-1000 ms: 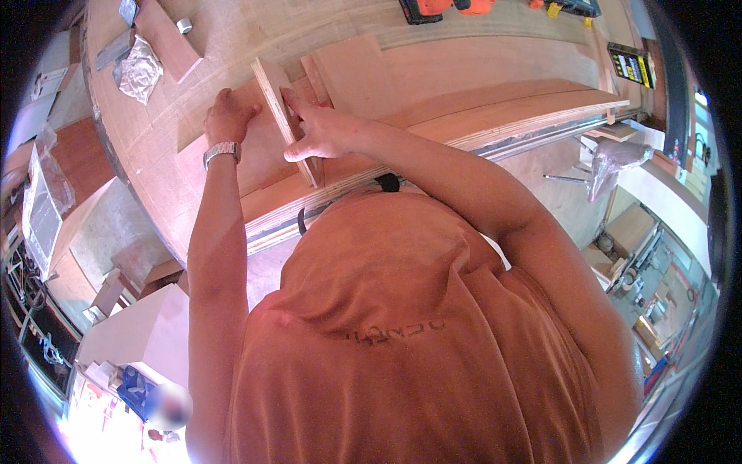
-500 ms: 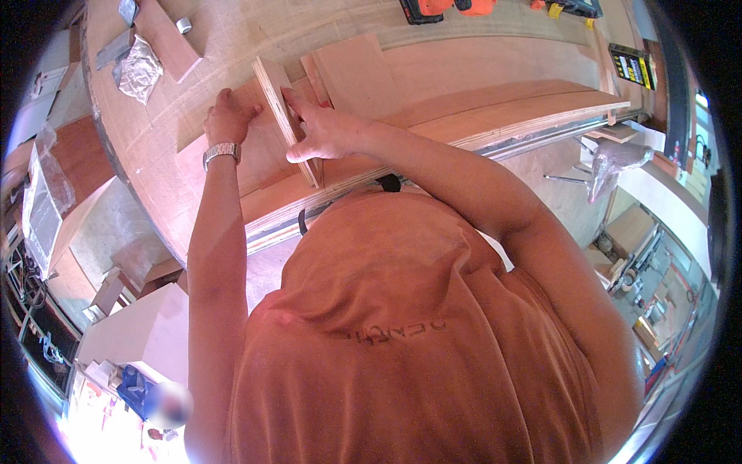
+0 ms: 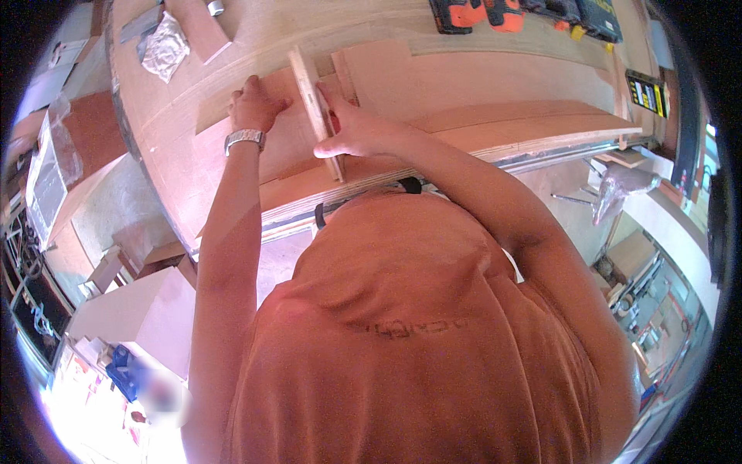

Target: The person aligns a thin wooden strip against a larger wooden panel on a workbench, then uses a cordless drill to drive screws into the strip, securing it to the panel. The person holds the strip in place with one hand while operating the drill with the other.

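Note:
A plywood panel (image 3: 311, 104) stands on edge across the wooden assembly, its pale layered edge facing up. My right hand (image 3: 355, 130) is closed on this panel near its close end, thumb on the near side and fingers behind it. To the left, my left hand (image 3: 259, 107), with a metal-band watch on its wrist, rests on the flat board (image 3: 286, 143) with fingers bent and thumb apart. A long plywood strip (image 3: 464, 143) runs along the near edge. Behind the right hand lies a flat wooden piece (image 3: 382, 69).
Orange and black power tools (image 3: 487, 14) lie at the back of the workbench (image 3: 162, 127). At the back left are a crumpled silvery wrapper (image 3: 166, 48) and a wooden offcut (image 3: 202, 32). A black and yellow box (image 3: 647, 93) sits at the right end.
The whole scene has shifted rightward and slightly up in view. Both hands keep nearly the same places on the wood, and the upright panel now appears more edge-on.

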`<state>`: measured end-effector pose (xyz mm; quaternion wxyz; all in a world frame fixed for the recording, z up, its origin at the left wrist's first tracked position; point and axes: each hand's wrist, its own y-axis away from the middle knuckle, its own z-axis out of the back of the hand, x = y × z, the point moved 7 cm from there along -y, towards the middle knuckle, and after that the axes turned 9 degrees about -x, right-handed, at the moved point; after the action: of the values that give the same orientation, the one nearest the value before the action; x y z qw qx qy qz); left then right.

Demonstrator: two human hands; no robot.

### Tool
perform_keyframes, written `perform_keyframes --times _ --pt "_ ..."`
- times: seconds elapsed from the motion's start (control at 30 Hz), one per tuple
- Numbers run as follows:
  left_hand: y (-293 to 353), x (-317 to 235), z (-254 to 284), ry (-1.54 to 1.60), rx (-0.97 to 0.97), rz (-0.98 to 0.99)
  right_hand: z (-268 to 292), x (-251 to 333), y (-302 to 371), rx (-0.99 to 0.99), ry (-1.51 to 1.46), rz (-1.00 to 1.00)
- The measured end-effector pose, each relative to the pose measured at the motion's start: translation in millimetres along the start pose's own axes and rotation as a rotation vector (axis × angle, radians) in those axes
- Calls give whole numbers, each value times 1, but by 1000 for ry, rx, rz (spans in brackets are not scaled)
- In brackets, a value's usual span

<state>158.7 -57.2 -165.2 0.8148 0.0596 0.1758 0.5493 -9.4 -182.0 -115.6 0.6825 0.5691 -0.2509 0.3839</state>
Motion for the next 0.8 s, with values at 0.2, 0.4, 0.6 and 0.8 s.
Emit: perform_keyframes --times 0.2,0.4,0.6,0.8 --pt "3 0 5 42 13 16 2 0 3 -4 -15 8" --pt "6 0 6 66 1 65 2 0 3 15 -41 46" --pt "0 3 -2 37 34 37 3 6 6 -7 -55 68" --pt "-9 14 -14 44 87 60 13 5 16 8 -62 12"
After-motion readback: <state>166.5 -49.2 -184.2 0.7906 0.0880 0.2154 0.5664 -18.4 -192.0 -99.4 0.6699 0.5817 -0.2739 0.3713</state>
